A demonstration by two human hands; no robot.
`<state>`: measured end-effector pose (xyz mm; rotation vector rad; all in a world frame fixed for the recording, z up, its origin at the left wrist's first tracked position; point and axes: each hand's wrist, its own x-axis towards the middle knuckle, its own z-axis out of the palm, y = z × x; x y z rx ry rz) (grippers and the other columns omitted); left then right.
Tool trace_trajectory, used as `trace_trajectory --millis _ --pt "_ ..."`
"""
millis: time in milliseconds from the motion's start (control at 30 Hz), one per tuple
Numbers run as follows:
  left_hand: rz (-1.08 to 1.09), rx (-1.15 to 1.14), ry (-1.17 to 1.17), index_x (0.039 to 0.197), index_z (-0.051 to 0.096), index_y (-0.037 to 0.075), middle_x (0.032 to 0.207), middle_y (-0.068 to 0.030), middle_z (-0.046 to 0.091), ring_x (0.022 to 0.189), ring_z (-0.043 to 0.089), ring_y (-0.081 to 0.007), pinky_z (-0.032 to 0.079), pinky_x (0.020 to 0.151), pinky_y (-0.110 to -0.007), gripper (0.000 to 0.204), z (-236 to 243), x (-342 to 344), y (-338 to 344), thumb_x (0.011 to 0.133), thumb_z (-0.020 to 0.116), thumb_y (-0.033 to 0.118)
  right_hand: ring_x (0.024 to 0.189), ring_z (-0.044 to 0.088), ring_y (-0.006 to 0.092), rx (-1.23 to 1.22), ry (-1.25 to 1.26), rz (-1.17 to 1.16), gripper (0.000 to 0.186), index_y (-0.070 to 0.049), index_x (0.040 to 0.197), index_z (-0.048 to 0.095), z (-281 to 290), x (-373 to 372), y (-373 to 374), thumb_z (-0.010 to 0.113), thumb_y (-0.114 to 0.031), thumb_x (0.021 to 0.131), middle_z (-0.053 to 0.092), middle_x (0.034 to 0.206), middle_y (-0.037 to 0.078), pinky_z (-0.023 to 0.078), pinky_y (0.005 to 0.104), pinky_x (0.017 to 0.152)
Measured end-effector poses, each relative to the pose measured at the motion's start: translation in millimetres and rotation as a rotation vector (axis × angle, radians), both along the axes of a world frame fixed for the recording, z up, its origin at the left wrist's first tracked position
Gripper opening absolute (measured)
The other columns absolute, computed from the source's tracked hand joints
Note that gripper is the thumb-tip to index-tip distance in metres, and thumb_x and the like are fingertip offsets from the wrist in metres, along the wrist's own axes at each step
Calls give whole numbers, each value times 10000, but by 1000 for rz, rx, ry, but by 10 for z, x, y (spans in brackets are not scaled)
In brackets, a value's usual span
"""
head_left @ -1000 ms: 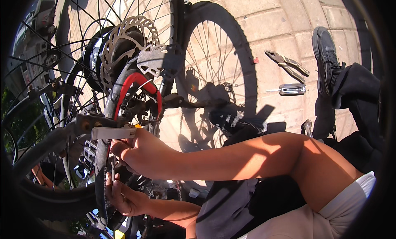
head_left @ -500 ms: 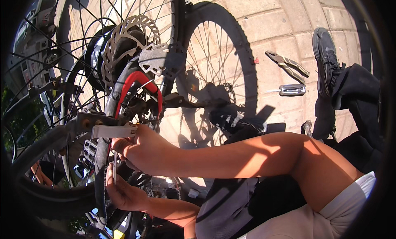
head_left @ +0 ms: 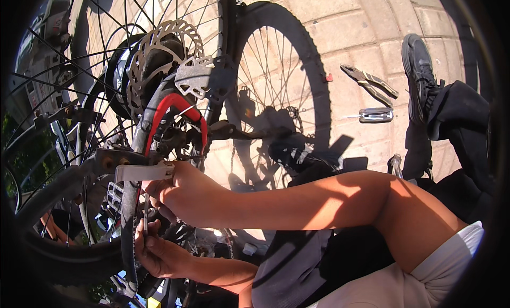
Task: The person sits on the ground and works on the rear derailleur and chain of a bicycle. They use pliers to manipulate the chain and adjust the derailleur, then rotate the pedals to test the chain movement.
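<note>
Head view shows work in hand on a bicycle, the near end of its red-and-black frame [head_left: 158, 117] crowding the left side of the scene. What looks done is that the wheel [head_left: 229, 26] sits in place with its disc rotor [head_left: 154, 45], and a silver cut-out plate [head_left: 199, 77] stands beside the rotor. What looks unfinished is the spot between the hands: a pale flat bar [head_left: 139, 172] lies across the dark tube there, and a thin metal rod [head_left: 146, 210] runs between the fingers, so I judge the job to be partway through; whether any joint is tight cannot be told. The right hand [head_left: 183, 196] reaches in from the right, elbow bent and forearm nearly level, its fingers curled closed at the bar's right end, apparently gripping it, though the fingertips are partly hidden. The left hand [head_left: 159, 255] is nearer, below the other, its forearm sloping up toward the left; thumb and fingers are drawn close together and seem to pinch the rod's near end beside the tube. Off to the right, out of both hands, pliers [head_left: 372, 84] and a folding tool [head_left: 376, 115] lie on the paving [head_left: 340, 24].
</note>
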<state>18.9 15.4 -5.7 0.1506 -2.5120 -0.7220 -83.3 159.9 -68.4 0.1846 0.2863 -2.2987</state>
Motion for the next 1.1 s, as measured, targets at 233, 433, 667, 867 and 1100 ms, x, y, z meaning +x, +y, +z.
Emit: trace_trajectory --millis 233,433,667,867,1100 --pt "-56 363 -2 1150 526 -39 1080 -257 611 900 649 -312 591 649 -352 375 -24 47 89 972 508 290 551 518 147 -87 -28 -1 333 70 975 536 2 -12 5 345 57 701 539 715 74 416 286 509" --pt "-207 756 -212 1202 467 -66 1094 -204 614 946 630 -225 551 806 -347 369 72 88 -114 987 508 231 567 523 140 -81 -15 -55 327 55 996 528 -72 8 -33 343 51 726 554 748 76 418 275 515" --pt "106 -556 19 1144 588 -61 1050 -157 654 928 654 -204 541 821 -284 226 33 -39 -177 975 504 62 584 542 115 -128 -19 -12 202 33 977 549 34 37 -49 415 -11 833 583 770 61 438 257 519" --pt "137 -100 43 1218 546 -76 1108 -208 630 961 644 -255 534 828 -325 356 20 119 -142 996 487 195 615 583 129 14 91 151 191 17 911 588 147 155 103 526 -163 934 633 767 97 472 283 556" --pt "-444 498 -883 1288 459 -118 1235 -224 553 1143 553 -298 404 1010 -405 544 -37 632 -37 846 576 176 623 573 183 316 262 166 342 35 844 614 -230 692 540 521 -281 938 616 679 113 467 355 611"
